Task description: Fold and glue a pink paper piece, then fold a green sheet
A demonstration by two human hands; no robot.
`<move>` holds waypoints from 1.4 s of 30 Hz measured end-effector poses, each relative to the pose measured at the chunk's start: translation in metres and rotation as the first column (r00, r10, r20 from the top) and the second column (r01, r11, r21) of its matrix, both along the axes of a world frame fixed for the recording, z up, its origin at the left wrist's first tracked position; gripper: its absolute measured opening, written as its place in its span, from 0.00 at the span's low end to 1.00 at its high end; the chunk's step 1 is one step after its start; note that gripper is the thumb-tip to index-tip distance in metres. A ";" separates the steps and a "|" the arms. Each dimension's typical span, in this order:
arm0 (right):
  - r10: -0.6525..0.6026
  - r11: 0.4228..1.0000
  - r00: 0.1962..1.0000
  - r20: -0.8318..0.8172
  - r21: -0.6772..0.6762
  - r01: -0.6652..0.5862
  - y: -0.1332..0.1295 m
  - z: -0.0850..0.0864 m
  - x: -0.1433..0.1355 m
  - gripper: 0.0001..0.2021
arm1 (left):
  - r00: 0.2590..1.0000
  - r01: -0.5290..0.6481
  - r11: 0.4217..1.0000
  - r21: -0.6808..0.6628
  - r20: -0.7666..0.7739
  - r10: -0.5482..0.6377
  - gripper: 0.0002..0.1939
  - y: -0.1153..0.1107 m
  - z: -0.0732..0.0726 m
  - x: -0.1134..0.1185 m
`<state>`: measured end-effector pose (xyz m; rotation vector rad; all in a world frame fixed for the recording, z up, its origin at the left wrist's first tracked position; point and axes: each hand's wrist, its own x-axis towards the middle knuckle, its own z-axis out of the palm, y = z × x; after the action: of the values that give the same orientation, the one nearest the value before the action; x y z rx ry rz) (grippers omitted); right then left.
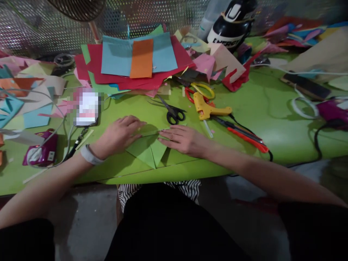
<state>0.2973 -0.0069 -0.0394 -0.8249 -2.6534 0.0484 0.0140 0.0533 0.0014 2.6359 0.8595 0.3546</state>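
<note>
A light green sheet of paper [143, 149], folded with a centre crease and a point toward me, lies near the table's front edge. My left hand [119, 133] is over its upper left side, fingers stretched toward the middle and slightly bent. Flat on its right side rests my right hand [185, 139], fingers extended and pointing left. Part of the paper is hidden under both hands. Just beyond them are black-handled scissors [175, 113]. A yellow glue gun [206, 107] with a clear stick lies to the right of the scissors.
Stacked coloured paper [114, 58] fills the back of the green table [288, 141]. A phone [87, 108] lies left, above a purple power socket [43, 148] with cables. Red-handled pliers-like tool [250, 139] lies right. A black bottle [231, 27] stands behind.
</note>
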 end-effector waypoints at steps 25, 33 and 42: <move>-0.598 0.669 0.727 -0.338 -0.710 0.220 -0.002 0.012 -0.039 0.12 | 0.997 0.067 0.919 0.388 -0.061 -0.048 0.14 -0.013 -0.021 0.006; -0.625 0.658 0.708 -0.329 -0.711 0.250 -0.006 0.018 -0.046 0.16 | 0.996 0.078 0.893 0.444 -0.073 -0.051 0.13 -0.015 -0.021 0.005; -0.547 0.745 0.771 -0.326 -0.609 0.271 -0.005 0.011 -0.048 0.03 | 0.998 0.052 0.898 0.437 -0.004 -0.055 0.10 -0.012 -0.025 0.005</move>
<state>0.2495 -0.0118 -0.0282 -1.3700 -1.9149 0.8045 0.0188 0.0411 -0.0232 3.0586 0.7744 0.6064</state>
